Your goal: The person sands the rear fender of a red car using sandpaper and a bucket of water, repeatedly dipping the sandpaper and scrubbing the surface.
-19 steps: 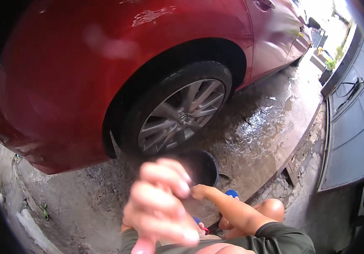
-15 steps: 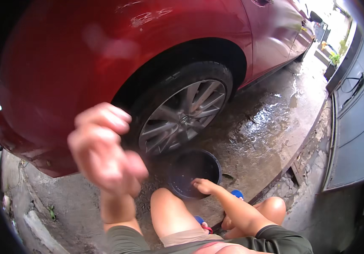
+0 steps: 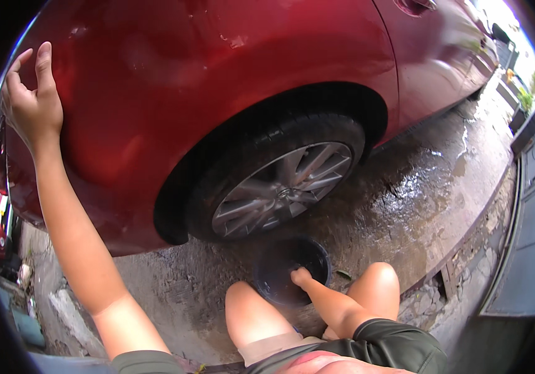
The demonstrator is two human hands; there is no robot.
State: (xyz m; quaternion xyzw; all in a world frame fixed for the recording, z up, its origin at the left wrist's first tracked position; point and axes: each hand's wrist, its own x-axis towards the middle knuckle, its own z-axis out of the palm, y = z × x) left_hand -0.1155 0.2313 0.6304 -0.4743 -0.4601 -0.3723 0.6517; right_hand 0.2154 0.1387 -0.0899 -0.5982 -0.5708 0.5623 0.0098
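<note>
Bucket [image 3: 275, 254]: dark, round, on the ground just on the near side of the wheel [image 3: 283, 194], between it and the person's knees [image 3: 374, 287]; contents too dark to make out.
Right hand [image 3: 300, 275]: at the bucket's mouth, near side of the wheel; fingers curled in; whether they grasp anything cannot be told.
Left hand [image 3: 36, 106]: raised, well to the left of the wheel, before the car's bodywork; grip wide, digits spread; contact with the paint cannot be determined.
Tyre and spokes: black rubber, grey multi-spoke rim, under a dark arch.
Red car [image 3: 280, 50]: bodywork extends above the wheel and to both sides of it; surface glossy, with reflections.
Concrete floor [image 3: 398, 206]: wet and shining to the right of the wheel.
Metal gate [image 3: 520, 262]: grey-blue, well to the right of the wheel.
Green plant [image 3: 525, 100]: beyond the wheel, far upper right.
</note>
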